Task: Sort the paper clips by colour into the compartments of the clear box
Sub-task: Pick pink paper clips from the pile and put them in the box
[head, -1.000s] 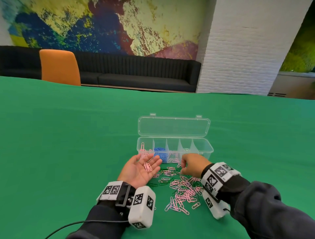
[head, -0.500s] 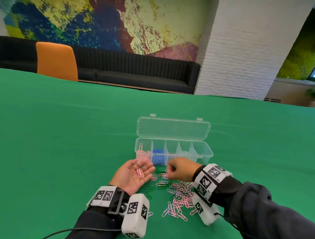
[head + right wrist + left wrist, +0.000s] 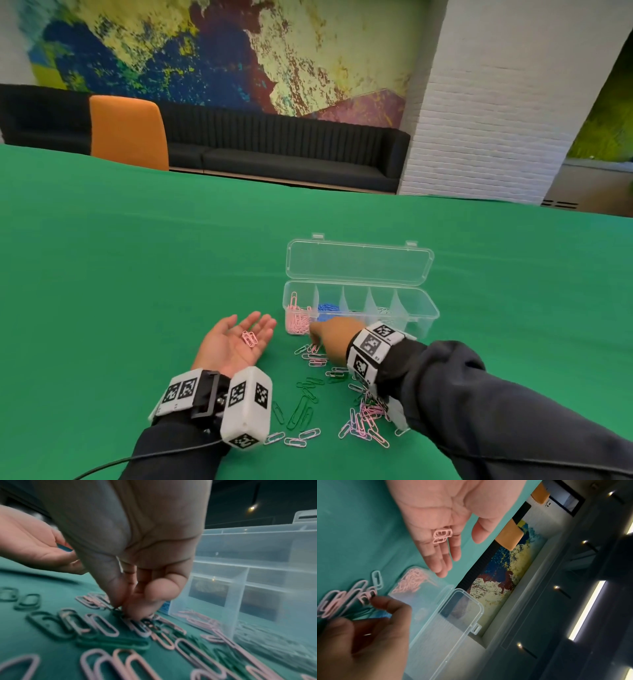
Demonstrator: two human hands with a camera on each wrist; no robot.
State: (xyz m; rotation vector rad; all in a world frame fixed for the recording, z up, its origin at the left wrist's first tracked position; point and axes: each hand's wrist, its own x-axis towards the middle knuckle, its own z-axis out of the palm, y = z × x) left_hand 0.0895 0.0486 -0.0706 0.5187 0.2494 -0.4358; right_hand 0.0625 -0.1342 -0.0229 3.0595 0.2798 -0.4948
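- Since the earlier picture the right hand (image 3: 330, 337) has moved left, to the loose clips (image 3: 317, 356) just in front of the clear box (image 3: 416, 308).
- Its grip is closed: thumb and fingertips (image 3: 137, 609) pinch at a pink clip on the green table (image 3: 137, 274).
- The left hand (image 3: 236, 337) lies palm up, left of the box, its grip open, with pink clips (image 3: 250, 338) on the fingers.
- In the box, more pink clips (image 3: 298, 318) fill the leftmost compartment; blue clips (image 3: 327, 307) are in the next one.
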